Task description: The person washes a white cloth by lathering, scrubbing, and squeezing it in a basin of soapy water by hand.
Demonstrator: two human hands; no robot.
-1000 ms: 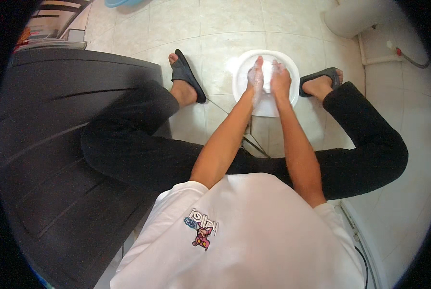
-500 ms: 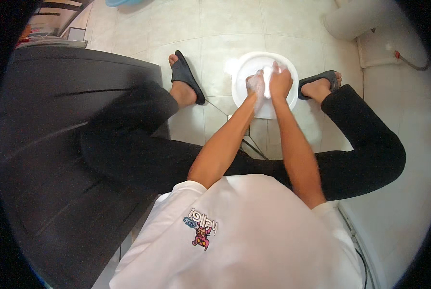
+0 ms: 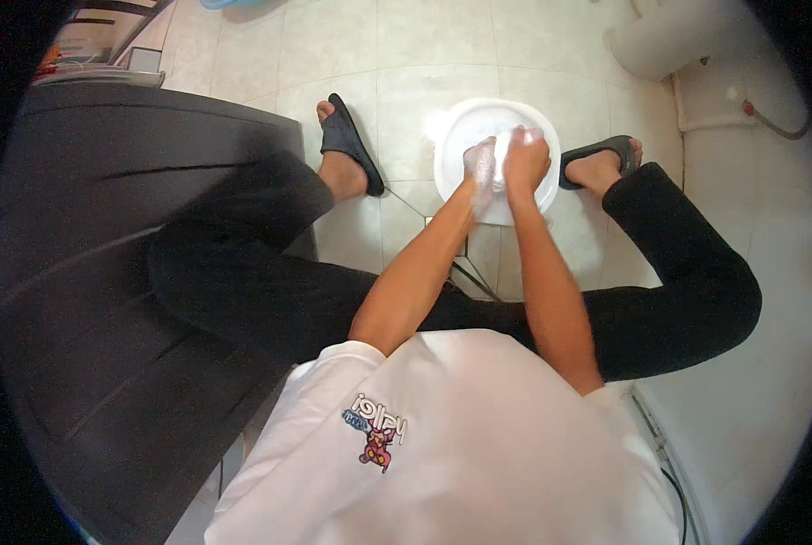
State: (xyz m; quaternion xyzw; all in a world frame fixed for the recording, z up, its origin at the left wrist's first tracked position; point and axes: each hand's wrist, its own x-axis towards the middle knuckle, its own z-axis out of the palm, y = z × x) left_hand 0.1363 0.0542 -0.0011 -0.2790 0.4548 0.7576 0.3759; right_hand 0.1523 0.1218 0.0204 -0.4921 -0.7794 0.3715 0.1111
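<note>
A round white basin [image 3: 551, 186] stands on the tiled floor between my feet. Over it, both hands grip a white cloth [image 3: 501, 165] that seems to be lathered with suds. Foam covers my left hand [image 3: 480, 163], whose fingers are curled against the cloth's left side. My right hand [image 3: 528, 163] is closed round the other side, its knuckles blurred by motion. The two hands are close together with the cloth between them. How much of the cloth lies down in the basin cannot be made out.
A dark, cushioned-looking piece of furniture [image 3: 88, 272] fills the left side. My black slippers [image 3: 350, 145] flank the basin. At the upper right a thick white pipe [image 3: 647, 45] stands by the wall. Part of a light-blue tub [image 3: 233, 4] shows at the top edge.
My right hand has shifted slightly down and toward my body along the cloth. My left hand stays nearly in place, still gripping.
</note>
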